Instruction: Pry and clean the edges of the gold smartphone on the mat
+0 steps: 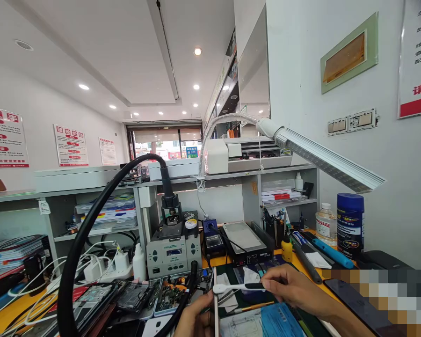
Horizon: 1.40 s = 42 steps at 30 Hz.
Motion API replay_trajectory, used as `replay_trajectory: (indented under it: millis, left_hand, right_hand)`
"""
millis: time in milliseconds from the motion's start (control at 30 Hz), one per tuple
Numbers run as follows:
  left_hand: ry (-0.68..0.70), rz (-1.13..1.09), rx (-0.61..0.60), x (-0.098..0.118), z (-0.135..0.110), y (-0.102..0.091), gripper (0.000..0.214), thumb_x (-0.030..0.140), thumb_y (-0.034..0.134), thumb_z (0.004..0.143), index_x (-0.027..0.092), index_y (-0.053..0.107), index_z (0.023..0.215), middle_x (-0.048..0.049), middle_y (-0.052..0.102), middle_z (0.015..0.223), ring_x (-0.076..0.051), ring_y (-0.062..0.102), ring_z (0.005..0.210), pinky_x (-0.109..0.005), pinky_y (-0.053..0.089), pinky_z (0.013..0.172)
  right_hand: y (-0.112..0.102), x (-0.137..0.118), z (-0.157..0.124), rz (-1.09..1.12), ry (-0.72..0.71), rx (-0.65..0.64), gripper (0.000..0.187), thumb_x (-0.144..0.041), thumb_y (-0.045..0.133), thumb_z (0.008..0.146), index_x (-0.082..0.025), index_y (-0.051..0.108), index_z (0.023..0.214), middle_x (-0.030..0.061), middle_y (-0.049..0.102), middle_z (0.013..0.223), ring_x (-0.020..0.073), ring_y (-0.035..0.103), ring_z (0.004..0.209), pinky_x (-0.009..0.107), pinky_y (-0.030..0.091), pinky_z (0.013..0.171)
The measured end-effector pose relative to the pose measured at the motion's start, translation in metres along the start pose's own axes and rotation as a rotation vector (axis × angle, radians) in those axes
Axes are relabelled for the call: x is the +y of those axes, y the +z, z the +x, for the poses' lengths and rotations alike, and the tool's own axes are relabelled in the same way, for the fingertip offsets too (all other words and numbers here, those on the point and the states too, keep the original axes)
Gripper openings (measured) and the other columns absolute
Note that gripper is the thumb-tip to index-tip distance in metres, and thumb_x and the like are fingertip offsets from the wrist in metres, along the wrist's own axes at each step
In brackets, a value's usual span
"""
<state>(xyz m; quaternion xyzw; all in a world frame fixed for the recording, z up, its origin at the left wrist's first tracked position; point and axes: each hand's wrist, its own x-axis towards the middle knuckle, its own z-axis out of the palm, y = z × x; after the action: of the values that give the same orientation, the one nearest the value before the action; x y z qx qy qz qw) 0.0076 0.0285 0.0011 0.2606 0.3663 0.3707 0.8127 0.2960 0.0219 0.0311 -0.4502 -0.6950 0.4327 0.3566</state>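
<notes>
So the thing in play is a white tool [235, 288] with a dark grip, kinda toothbrush-shaped, sitting above the dark green mat [257, 299] right in front of the person. The right hand [293, 286] has it, thumb and fingers closed around the dark end, with the white end pointing over toward the left hand [195, 316]. That left one is curled up by a slim pale-edged piece [216, 306], thumb right at its edge, but honestly can't tell if the fingers actually grip it or just rest there. The tool's white end overlaps that edge from this angle, so no clue if they're touching. Just below the tool there's a wooden-handled stick [254, 307] and a blue packet [280, 320]. Behind the mat sits a little yellow bottle [286, 250], and off to the right a dark phone-like slab [358, 299] lies on the yellow counter [2, 326]. Further back on the left there's a grey station with a small display [173, 255], then a blue can [351, 224] over on the right, and a bendy-necked lamp [330, 157] leans over that side
</notes>
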Motion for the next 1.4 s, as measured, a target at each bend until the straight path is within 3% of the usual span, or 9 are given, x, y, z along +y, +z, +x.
replay_trajectory:
  millis: [167, 367, 567, 1000, 1400]
  left_hand:
    - [-0.014, 0.051, 0.005, 0.001, 0.000, 0.001, 0.025, 0.042, 0.064, 0.090, 0.018, 0.056, 0.095, 0.0030, 0.059, 0.051, -0.020, 0.057, 0.039, -0.026, 0.038, 0.046]
    - [-0.017, 0.075, -0.002, 0.002, 0.000, 0.001, 0.026, 0.043, 0.066, 0.088, 0.019, 0.056, 0.090, 0.0027, 0.059, 0.053, -0.019, 0.055, 0.038, -0.026, 0.037, 0.045]
    - [-0.029, 0.070, 0.009, 0.003, -0.001, 0.003, 0.024, 0.042, 0.057, 0.094, 0.019, 0.055, 0.089, 0.0026, 0.058, 0.053, -0.018, 0.054, 0.037, -0.026, 0.036, 0.044]
    - [0.009, 0.067, -0.019, 0.003, -0.006, 0.000, 0.032, 0.043, 0.075, 0.079, 0.020, 0.055, 0.086, 0.0018, 0.062, 0.058, -0.019, 0.059, 0.042, -0.025, 0.036, 0.045]
    - [-0.020, 0.007, -0.024, 0.002, -0.006, 0.007, 0.022, 0.038, 0.070, 0.086, 0.019, 0.058, 0.084, 0.0025, 0.059, 0.050, -0.019, 0.058, 0.042, -0.027, 0.041, 0.048]
  right_hand:
    - [0.002, -0.005, -0.002, -0.062, -0.053, 0.050, 0.044, -0.058, 0.066, 0.090, -0.015, 0.068, 0.079, -0.0040, 0.049, 0.065, 0.0077, 0.033, 0.049, 0.023, 0.021, 0.045]
    - [0.002, -0.003, 0.000, -0.095, -0.094, 0.098, 0.045, -0.057, 0.058, 0.096, -0.017, 0.064, 0.078, -0.0038, 0.047, 0.068, 0.0093, 0.033, 0.053, 0.025, 0.023, 0.049]
    - [0.004, -0.005, 0.000, -0.121, -0.101, 0.125, 0.044, -0.057, 0.058, 0.096, -0.016, 0.069, 0.085, -0.0026, 0.049, 0.070, 0.0118, 0.040, 0.060, 0.025, 0.028, 0.053]
    - [0.006, -0.015, -0.003, 0.002, -0.103, -0.034, 0.048, -0.061, 0.070, 0.086, -0.014, 0.074, 0.077, -0.0039, 0.048, 0.057, 0.0077, 0.034, 0.047, 0.023, 0.025, 0.045]
    - [0.002, -0.002, -0.006, 0.060, -0.031, -0.145, 0.049, -0.061, 0.071, 0.085, -0.013, 0.072, 0.079, -0.0029, 0.051, 0.055, 0.0071, 0.037, 0.045, 0.020, 0.025, 0.042]
